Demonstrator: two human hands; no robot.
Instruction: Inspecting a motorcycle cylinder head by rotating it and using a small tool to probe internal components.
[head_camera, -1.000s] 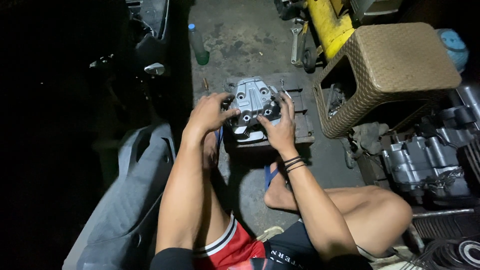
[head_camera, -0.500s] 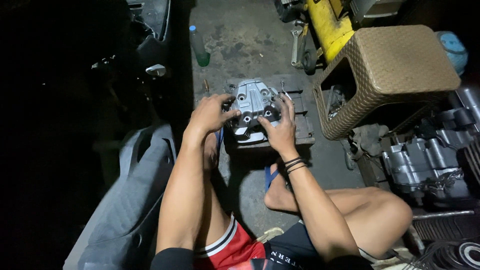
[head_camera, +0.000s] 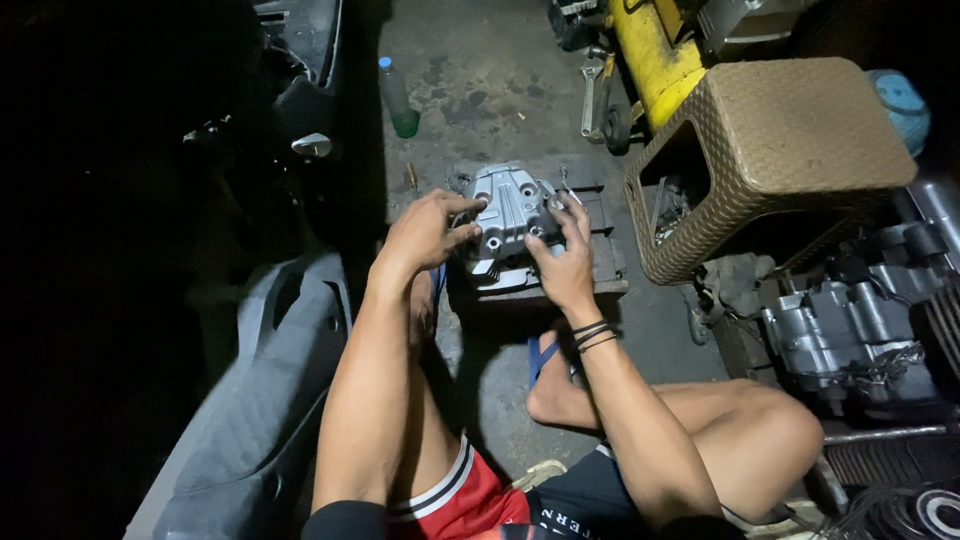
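Head view. The fingers (head_camera: 462, 208) of the left hand (head_camera: 425, 232) are spreading over the left edge of the grey cast-metal engine cover with round bolt holes (head_camera: 508, 215), pressing on it rather than closing around it. The right hand (head_camera: 562, 262) is curling over the cover's right side, thumb and fingertips gripping the edge — both hands are bracing the part from opposite sides, apparently to keep it from shifting. The cover is sitting on a dark flat wooden block (head_camera: 600, 262) on the stained concrete floor (head_camera: 480, 70), just ahead of the person's feet, which puts it within easy reach. A brown woven-pattern plastic stool (head_camera: 790, 140) is standing to the right; a clear plastic bottle with a blue cap (head_camera: 397, 97) is standing beyond — well apart from the work.
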